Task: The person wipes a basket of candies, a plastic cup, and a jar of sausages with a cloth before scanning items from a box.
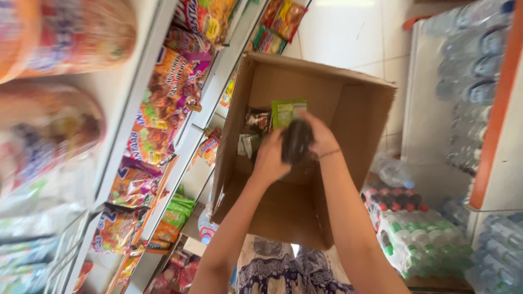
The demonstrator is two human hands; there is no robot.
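1. Shop aisle with pale floor tiles is the setting; a person stands over an open cardboard box tilted on its side, with its open mouth facing the camera.
2. Inside the box's mouth, both hands meet on a dark packet. The right hand wraps over the top and far side of it, fingers closed round it; the left hand presses against its near side, fingers curled. The packet is blurred, so its kind cannot be told.
3. Deeper in the box, behind the packet, lie a green packet and some brown and silver sachets, loosely heaped.
4. Left of the box runs a white shelf rack packed with orange and purple snack bags.
5. Right of the box, on the floor, stand shrink-wrapped water bottles, with more stacked beside an orange-edged cabinet.
6. Risk, as a judgement: the box seems to rest against the person's body with no hand steadying it, so it could tip and spill the loose sachets. The packet could also slip, since the left hand's hold looks slight.
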